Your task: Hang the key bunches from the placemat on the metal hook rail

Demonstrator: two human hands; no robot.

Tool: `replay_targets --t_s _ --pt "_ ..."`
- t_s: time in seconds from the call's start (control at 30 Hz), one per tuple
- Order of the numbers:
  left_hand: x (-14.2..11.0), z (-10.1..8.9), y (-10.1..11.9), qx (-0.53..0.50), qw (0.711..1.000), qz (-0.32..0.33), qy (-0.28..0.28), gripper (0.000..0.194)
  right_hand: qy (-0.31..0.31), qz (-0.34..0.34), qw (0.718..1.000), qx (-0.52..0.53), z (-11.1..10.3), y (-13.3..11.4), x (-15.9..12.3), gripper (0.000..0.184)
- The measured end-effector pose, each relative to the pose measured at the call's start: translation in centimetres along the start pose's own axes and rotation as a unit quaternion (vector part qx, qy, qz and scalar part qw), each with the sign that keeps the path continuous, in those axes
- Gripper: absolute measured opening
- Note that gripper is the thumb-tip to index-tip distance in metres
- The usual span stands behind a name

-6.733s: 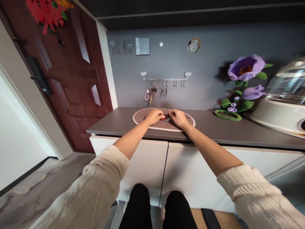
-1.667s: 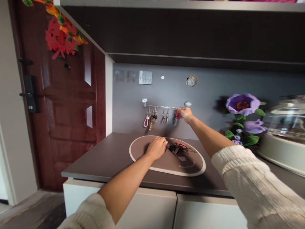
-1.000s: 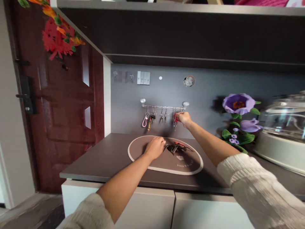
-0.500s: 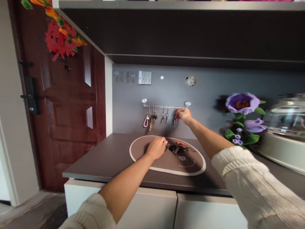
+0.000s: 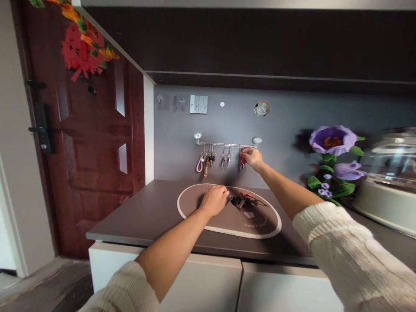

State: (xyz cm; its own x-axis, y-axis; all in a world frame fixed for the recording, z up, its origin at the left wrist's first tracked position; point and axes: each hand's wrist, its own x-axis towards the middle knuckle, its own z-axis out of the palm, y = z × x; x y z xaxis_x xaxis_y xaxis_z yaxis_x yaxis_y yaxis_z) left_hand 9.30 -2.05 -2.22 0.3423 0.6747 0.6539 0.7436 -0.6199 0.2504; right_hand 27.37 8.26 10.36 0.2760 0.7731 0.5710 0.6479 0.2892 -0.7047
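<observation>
My right hand (image 5: 252,157) pinches a red key ring (image 5: 243,158) with keys hanging under it, at the right end of the clear wall rack (image 5: 227,144). My left hand (image 5: 214,200) rests closed on the brown oval mat (image 5: 191,203), with its fingertips at the left edge of a dark pile of keys (image 5: 242,201). What those fingers hold is hidden. Further left on the rack hang two small keys, a dark bunch of keys (image 5: 212,159), a tan strap (image 5: 206,168) and a pink loop (image 5: 199,164).
Purple artificial flowers (image 5: 333,141) and a white appliance with a clear dome (image 5: 386,195) stand on the right of the counter. A dark shelf (image 5: 243,43) overhangs the workspace. The counter's front edge (image 5: 110,237) lies below my forearms; a red-brown door (image 5: 94,186) is on the left.
The red key ring and its keys have shifted very slightly in my right fingers. My left hand stays where it was. The whole view has moved a little.
</observation>
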Motion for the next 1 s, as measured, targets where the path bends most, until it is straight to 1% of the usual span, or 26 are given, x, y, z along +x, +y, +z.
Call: replay_targets --t_s 0.27,0.37,0.5,0.7,0.83,0.93,1.0 --pt "0.0 0.0 0.0 0.000 1.000 0.001 0.000 0.025 0.004 -0.039 0.999 -0.033 0.0 -0.7 0.6 0.023" --pt "0.0 0.0 0.0 -0.001 1.000 0.001 0.001 0.025 -0.008 -0.061 0.994 -0.087 0.0 -1.0 0.7 0.022" --pt "0.0 -0.2 0.2 -0.002 1.000 0.002 0.001 0.025 -0.042 -0.115 0.971 -0.207 -0.1 -1.2 0.7 0.021" --pt "0.0 -0.4 0.2 -0.006 1.000 -0.002 -0.005 0.026 -0.063 -0.153 0.943 -0.288 -0.4 -1.1 0.3 0.019" --pt "0.0 -0.2 0.1 -0.010 1.000 -0.009 -0.008 0.025 -0.078 -0.156 0.939 -0.296 -0.6 -0.9 0.1 0.021" --pt "0.0 -0.1 0.0 -0.013 1.000 -0.007 -0.006 0.026 -0.068 -0.146 0.946 -0.282 -0.5 -0.4 0.0 0.023" --pt "0.0 -0.1 0.0 -0.014 1.000 -0.006 -0.003 0.025 -0.053 -0.141 0.952 -0.266 -0.2 0.1 -0.2 0.030"
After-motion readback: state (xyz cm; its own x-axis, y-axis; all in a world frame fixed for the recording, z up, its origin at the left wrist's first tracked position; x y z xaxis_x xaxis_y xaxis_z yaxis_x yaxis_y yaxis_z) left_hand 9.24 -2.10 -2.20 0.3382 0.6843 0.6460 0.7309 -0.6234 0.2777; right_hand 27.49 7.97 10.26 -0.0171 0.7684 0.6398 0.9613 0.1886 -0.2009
